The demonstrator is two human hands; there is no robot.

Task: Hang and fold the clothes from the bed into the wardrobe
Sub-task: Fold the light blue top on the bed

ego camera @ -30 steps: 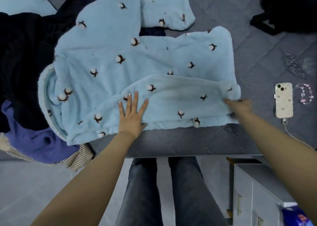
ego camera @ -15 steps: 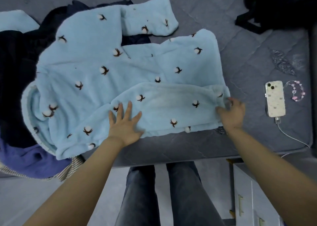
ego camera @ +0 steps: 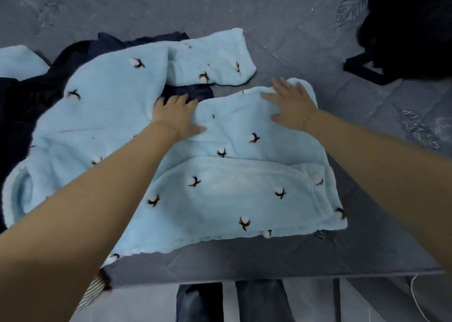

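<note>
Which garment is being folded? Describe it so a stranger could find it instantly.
Start at the grey quilted bed; near its front edge lies a fluffy light blue fleece top, with the left hand and right hand on its far edge. Unlike the dark clothes beside it, it carries white cotton-boll motifs.

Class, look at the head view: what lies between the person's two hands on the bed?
In the head view, only the light blue fleece garment lies between the left hand and the right hand; both hands rest on it.
</note>
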